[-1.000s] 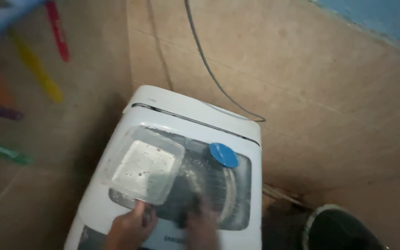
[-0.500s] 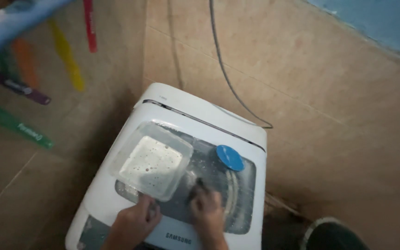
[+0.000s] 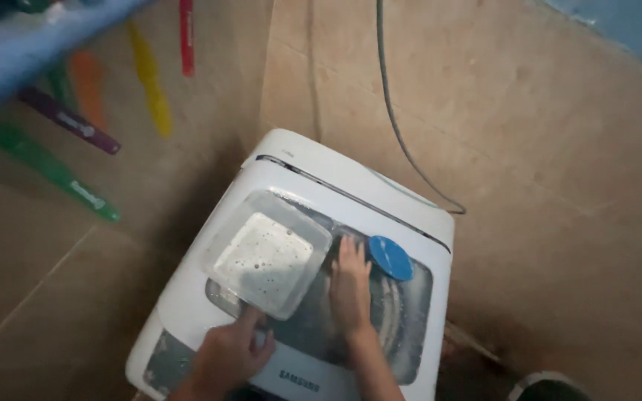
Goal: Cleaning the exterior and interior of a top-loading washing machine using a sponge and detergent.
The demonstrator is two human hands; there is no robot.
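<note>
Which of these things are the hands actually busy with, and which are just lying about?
In use:
left hand on clear square container
right hand flat on washing machine lid

Lying about:
blue round cap
grey cable
coloured sticks
dark bucket

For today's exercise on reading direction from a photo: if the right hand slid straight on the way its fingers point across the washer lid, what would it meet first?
The right hand lies flat on the lid, fingers pointing toward the back. Going straight on, it would probably meet the lid's rear edge; the blue disc lies just to the right of that line, though depth is unclear.
</note>
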